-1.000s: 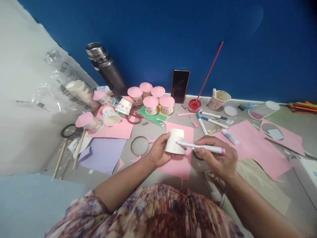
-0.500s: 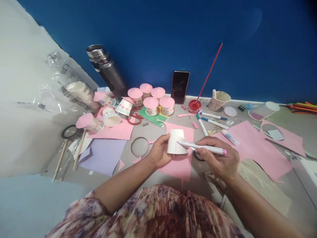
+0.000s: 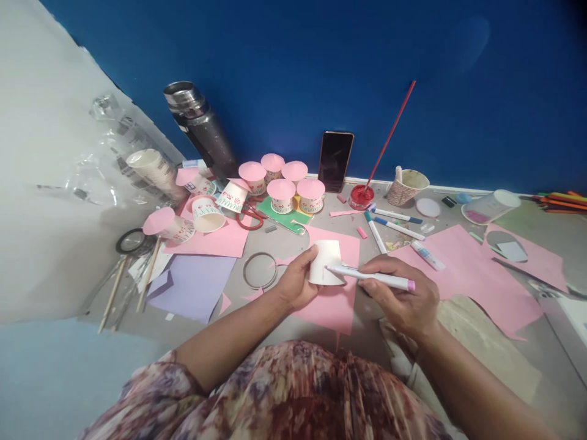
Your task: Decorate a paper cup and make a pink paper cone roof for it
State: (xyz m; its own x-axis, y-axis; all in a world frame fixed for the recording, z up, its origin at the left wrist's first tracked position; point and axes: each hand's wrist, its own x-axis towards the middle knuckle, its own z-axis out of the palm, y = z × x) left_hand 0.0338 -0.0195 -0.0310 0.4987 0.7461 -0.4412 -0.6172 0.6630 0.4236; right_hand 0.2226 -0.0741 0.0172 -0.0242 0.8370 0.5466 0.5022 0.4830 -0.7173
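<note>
My left hand point(image 3: 298, 278) grips a white paper cup point(image 3: 326, 253) turned upside down, with the thumb along its side. A pink-ended marker point(image 3: 380, 278) is held in my right hand point(image 3: 406, 293), its tip touching the cup's side. A faint pink line shows on the cup near the tip. Beneath the hands lies a sheet of pink paper point(image 3: 334, 315). Beyond it stand several small cups with pink cone tops point(image 3: 281, 194), with red and green drawings on their sides.
A dark flask point(image 3: 202, 128) and a phone point(image 3: 335, 160) stand against the blue wall. A red paint pot point(image 3: 361, 197) holds a brush. Markers point(image 3: 398, 228), scissors point(image 3: 250, 220), a tape ring point(image 3: 259, 270), purple paper point(image 3: 197, 287) and a patterned cup point(image 3: 407, 186) lie around.
The marker tip has shifted slightly left and down across the cup, and my right hand has moved a little left. The whole view has drifted slightly.
</note>
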